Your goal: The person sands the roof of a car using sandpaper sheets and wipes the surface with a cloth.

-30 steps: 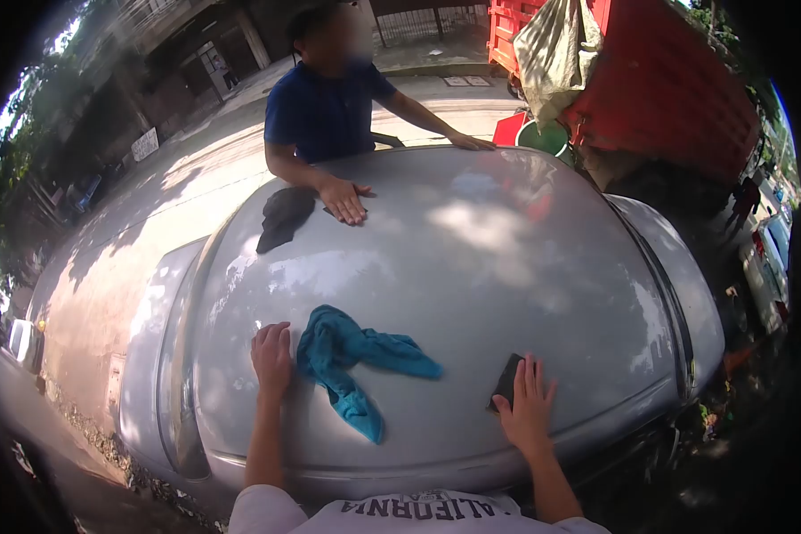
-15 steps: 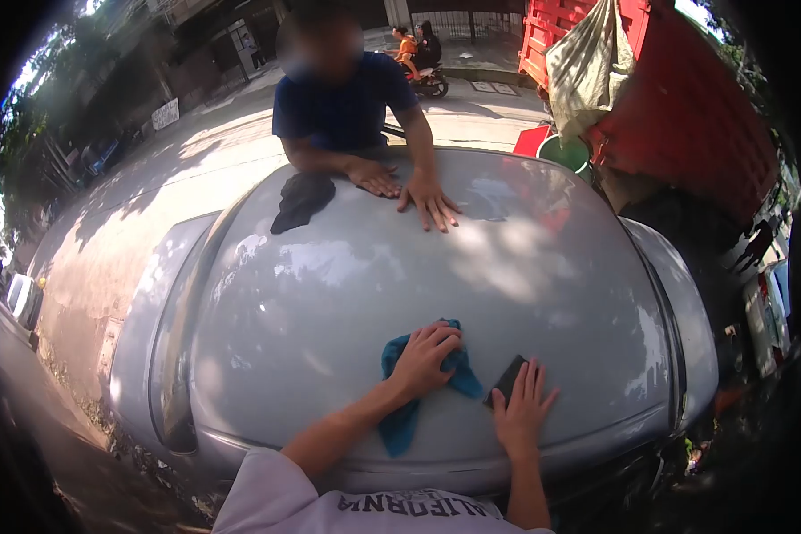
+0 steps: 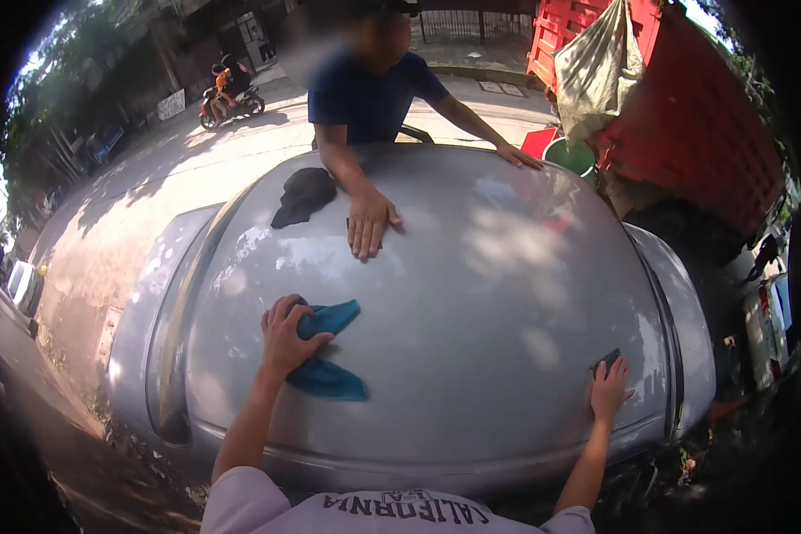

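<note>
My left hand [image 3: 285,336] grips a blue cloth [image 3: 329,381] against the left part of the silver car roof [image 3: 454,356]. The cloth is bunched under my fingers, and two loose flaps spread out to the right. Far over on the right side of the roof, my right hand [image 3: 609,392] holds a small dark rectangular pad [image 3: 605,360] against the surface. My fingers cover most of that pad, so its exact kind cannot be made out.
Across the roof a person in a dark blue shirt [image 3: 374,98] presses one hand [image 3: 370,227] on a dark piece. Their other hand rests at the far edge. A black cloth [image 3: 304,196] lies nearby. Behind are a green bucket [image 3: 571,158], a red truck [image 3: 685,116] and a motorcycle [image 3: 231,105].
My left hand has moved left with the blue cloth, my right hand right with the dark pad. The other person's hands have spread apart. The motorcycle has passed leftward.
</note>
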`<state>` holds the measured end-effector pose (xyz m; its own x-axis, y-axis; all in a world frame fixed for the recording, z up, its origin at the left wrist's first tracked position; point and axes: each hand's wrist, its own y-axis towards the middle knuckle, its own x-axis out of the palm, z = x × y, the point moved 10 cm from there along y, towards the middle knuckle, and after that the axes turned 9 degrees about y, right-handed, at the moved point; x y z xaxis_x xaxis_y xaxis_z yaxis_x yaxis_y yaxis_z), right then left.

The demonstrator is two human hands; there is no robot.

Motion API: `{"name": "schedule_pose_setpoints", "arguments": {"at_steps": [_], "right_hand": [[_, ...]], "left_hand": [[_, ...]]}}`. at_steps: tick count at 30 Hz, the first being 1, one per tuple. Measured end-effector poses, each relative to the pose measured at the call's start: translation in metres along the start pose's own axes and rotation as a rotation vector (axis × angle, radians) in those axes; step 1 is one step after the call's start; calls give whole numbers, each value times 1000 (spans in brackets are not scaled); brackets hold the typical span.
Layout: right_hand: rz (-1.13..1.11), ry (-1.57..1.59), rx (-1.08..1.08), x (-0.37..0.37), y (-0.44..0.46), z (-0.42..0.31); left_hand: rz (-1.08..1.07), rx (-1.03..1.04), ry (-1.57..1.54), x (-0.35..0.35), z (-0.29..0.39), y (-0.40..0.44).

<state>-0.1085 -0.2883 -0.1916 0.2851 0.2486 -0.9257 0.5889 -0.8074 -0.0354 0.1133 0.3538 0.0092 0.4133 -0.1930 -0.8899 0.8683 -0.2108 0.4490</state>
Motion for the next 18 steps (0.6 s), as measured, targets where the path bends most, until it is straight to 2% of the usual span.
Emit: {"name": "schedule_pose_setpoints", "arguments": {"at_steps": [3,5,7,9,10,12,13,14,18], "right_hand": [[38,-18,163,1,45,34],[43,-22,199,9,68,43],[50,-36,228,11,74,47],[75,-26,217,7,74,47],[47,-49,206,12,77,49],[97,13,184,14,78,50],[82,-2,160,14,77,45],[73,19,176,10,76,43],[79,53,186,7,80,43]], "left_hand": [[75,-117,248,-23,-70,-22],[200,-189,-16,-23,-129,-33],[264,-339,6,-31,-157,-29],[255,-479,159,-15,-195,-15],[360,-466,280,-10,-195,0],[233,-487,110,12,-156,45],[259,-338,79,23,-103,66],[168,-274,-92,44,-48,78],[-16,75,-459,95,186,71]]}}
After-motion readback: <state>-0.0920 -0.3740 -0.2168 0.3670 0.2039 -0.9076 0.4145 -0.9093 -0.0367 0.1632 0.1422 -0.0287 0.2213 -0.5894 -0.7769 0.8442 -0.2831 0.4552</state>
